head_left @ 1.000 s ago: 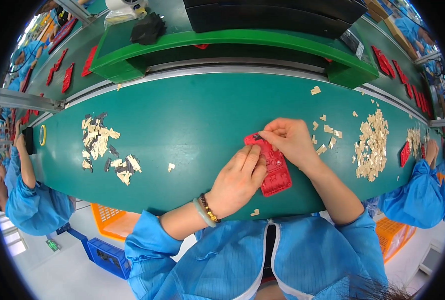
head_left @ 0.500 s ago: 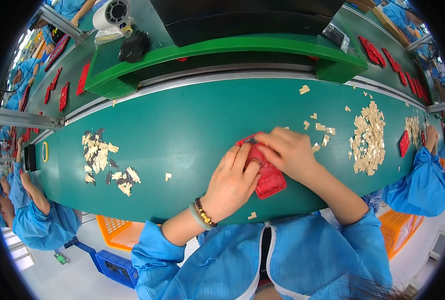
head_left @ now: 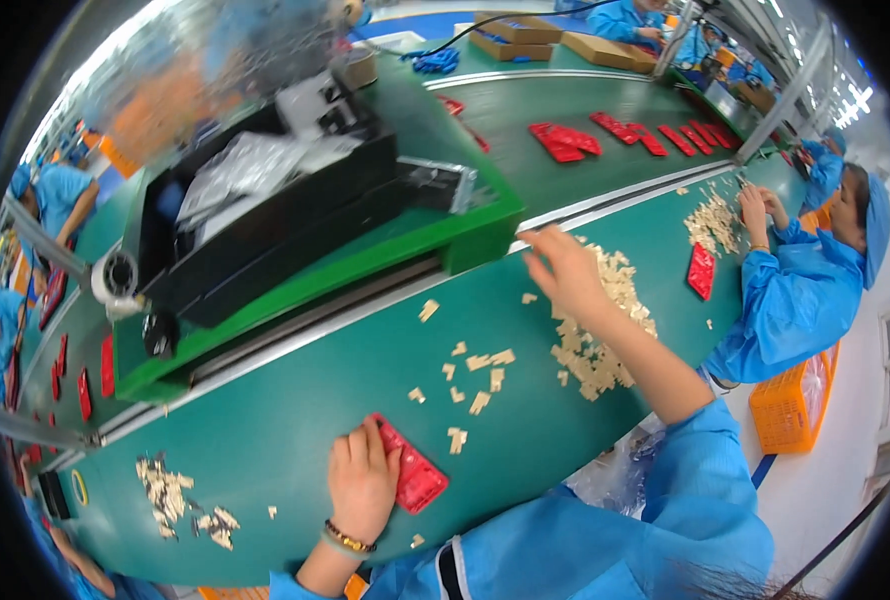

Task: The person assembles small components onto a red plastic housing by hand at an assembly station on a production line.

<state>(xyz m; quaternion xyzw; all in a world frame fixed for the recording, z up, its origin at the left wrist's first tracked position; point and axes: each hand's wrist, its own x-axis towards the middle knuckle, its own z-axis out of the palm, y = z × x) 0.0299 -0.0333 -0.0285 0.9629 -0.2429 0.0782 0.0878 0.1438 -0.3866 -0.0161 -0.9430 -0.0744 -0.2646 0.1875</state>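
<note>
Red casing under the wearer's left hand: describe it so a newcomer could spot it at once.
On the green worktop, low and left of centre, find the wearer's left hand with its beaded bracelet. The red casing juts out rightward from under it. Unlike the other red pieces, it has the wearer's hand on it.

- Left hand [head_left: 363, 482]: back up, fingers close together and bent, pointing forward; thumb toward the right. Firm grip or light rest: hard to tell at this angle.
- Left forearm [head_left: 327, 572]: bare near wrist, angled forward.
- Right hand [head_left: 568, 275]: farther forward, fingers loosely parted.
- Right forearm [head_left: 655, 368]: bare, slanting forward-left.
</note>
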